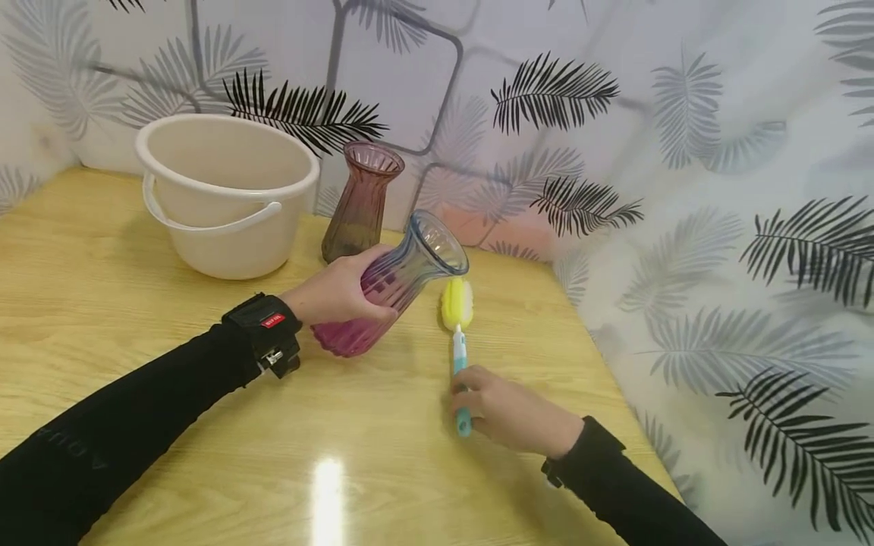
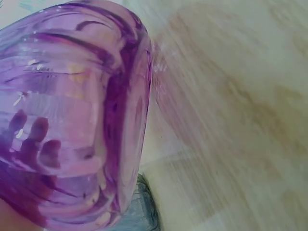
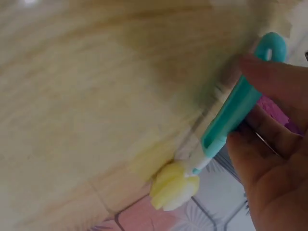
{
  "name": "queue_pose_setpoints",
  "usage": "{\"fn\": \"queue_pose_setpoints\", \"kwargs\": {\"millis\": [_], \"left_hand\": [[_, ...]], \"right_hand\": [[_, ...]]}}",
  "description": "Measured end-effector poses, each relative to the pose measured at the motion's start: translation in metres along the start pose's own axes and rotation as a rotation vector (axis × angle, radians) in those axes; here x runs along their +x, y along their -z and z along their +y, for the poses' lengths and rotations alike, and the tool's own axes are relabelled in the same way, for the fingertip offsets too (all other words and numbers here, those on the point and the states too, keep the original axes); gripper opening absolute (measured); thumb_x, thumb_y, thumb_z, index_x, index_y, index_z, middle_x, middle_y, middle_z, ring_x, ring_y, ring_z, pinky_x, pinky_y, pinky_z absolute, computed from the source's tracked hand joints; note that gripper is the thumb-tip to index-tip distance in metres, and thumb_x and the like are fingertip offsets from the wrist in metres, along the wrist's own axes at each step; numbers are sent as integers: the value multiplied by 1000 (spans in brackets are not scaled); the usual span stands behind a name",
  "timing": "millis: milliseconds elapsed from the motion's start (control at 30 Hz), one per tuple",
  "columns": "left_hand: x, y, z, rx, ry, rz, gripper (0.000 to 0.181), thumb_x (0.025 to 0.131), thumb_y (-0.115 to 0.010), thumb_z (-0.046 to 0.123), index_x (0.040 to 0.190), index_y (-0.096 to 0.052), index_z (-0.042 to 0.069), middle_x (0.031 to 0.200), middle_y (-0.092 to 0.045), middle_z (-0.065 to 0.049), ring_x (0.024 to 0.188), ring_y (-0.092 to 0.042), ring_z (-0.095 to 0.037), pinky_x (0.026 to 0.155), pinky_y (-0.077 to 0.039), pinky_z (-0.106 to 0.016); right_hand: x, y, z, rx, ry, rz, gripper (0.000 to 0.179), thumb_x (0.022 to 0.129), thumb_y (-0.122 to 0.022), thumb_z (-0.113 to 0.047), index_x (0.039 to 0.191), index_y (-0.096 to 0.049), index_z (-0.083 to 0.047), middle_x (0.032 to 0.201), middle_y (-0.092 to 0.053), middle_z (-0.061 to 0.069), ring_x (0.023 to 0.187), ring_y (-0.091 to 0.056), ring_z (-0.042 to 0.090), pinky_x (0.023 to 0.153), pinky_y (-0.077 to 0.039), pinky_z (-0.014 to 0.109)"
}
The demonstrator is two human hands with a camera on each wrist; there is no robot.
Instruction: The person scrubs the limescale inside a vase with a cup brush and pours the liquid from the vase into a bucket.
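A glass vase (image 1: 416,262), clear blue at its flared rim and purple-pink at its base, is tilted with its mouth toward the upper right. My left hand (image 1: 344,290) grips it round the middle; in the left wrist view fingers show through the purple base (image 2: 72,125). My right hand (image 1: 508,406) holds a sponge bottle brush by its teal handle (image 3: 236,108), between thumb and fingers. The brush's yellow and white sponge head (image 1: 457,303) points away from me, just below the vase's rim.
Behind my left hand a second vase (image 1: 362,201), brownish pink, stands upright on the wooden table (image 1: 273,455). A cream bucket (image 1: 232,243) with its handle lowered stands at the back left. Leaf-patterned sheeting (image 1: 683,227) borders the table at the back and right.
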State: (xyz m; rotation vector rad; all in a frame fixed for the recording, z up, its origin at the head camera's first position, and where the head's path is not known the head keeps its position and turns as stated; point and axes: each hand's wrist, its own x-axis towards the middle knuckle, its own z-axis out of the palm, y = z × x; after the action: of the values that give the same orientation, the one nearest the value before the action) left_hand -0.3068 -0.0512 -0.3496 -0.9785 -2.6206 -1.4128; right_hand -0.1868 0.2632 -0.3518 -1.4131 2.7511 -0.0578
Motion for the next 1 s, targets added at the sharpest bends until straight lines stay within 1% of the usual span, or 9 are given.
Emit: {"fn": "queue_pose_setpoints", "kwargs": {"millis": [133, 233, 333, 433, 600, 700, 800, 900, 1000], "left_hand": [[-9, 3, -7, -61, 24, 47, 84, 76, -86, 33, 146, -41, 24, 114, -67, -5, 103, -63, -20, 91, -51, -40], [-14, 7, -11, -104, 50, 91, 85, 77, -86, 33, 147, -39, 19, 121, -65, -8, 110, -62, -23, 97, -50, -43], [-19, 11, -13, -93, 75, 132, 91, 78, -85, 35, 151, -34, 14, 129, -61, -11, 118, -60, -26, 104, -47, -45], [-23, 15, -12, -69, 94, 171, 95, 78, -86, 36, 152, -33, 12, 131, -60, -13, 118, -59, -27, 103, -47, -46], [-25, 17, 0, -114, 108, 272, 90, 78, -85, 40, 150, -35, 16, 126, -62, -10, 113, -61, -25, 99, -50, -45], [-20, 18, 13, -238, 114, 354, 87, 80, -84, 40, 148, -35, 17, 129, -60, -10, 117, -61, -25, 101, -49, -46], [-11, 21, 25, -422, 112, 445, 86, 83, -82, 40, 150, -32, 18, 135, -56, -10, 122, -58, -26, 104, -48, -46], [-3, 26, 33, -645, 73, 553, 84, 86, -79, 34, 152, -28, 21, 141, -50, -11, 127, -54, -27, 106, -47, -46], [3, 33, 37, -861, 28, 647, 75, 89, -74, 30, 149, -29, 22, 139, -48, -10, 126, -54, -27, 106, -47, -45]], "right_hand": [[5, -12, 1, 75, 33, -34, 18, 89, -76, -2, 104, -75, -13, 129, -60, 8, 121, -58, 22, 97, -53, 29], [11, -9, 3, 168, 11, -92, 26, 89, -72, 2, 111, -73, -12, 136, -59, 7, 129, -56, 23, 105, -49, 33], [17, 0, 2, 229, -28, -119, 31, 90, -70, 2, 117, -71, -13, 143, -56, 7, 135, -52, 24, 109, -45, 38], [25, 10, 1, 216, -41, -45, 29, 93, -70, -3, 120, -69, -12, 142, -57, 8, 134, -54, 26, 108, -46, 40], [52, 27, -3, 153, -80, 174, 36, 99, -66, -23, 133, -61, -12, 136, -62, 4, 126, -60, 22, 103, -50, 40], [76, 35, -9, 154, -116, 246, 53, 102, -60, -40, 145, -48, -13, 139, -59, 4, 123, -61, 20, 100, -51, 39], [100, 43, -15, 198, -157, 303, 70, 99, -59, -52, 153, -35, -14, 144, -55, 5, 124, -60, 22, 97, -53, 40], [120, 55, -22, 245, -182, 394, 83, 94, -67, -53, 156, -27, -15, 145, -52, 5, 127, -56, 22, 97, -53, 41], [137, 70, -27, 225, -176, 493, 90, 89, -74, -50, 157, -26, -17, 143, -48, 8, 123, -55, 21, 97, -53, 42]]}}
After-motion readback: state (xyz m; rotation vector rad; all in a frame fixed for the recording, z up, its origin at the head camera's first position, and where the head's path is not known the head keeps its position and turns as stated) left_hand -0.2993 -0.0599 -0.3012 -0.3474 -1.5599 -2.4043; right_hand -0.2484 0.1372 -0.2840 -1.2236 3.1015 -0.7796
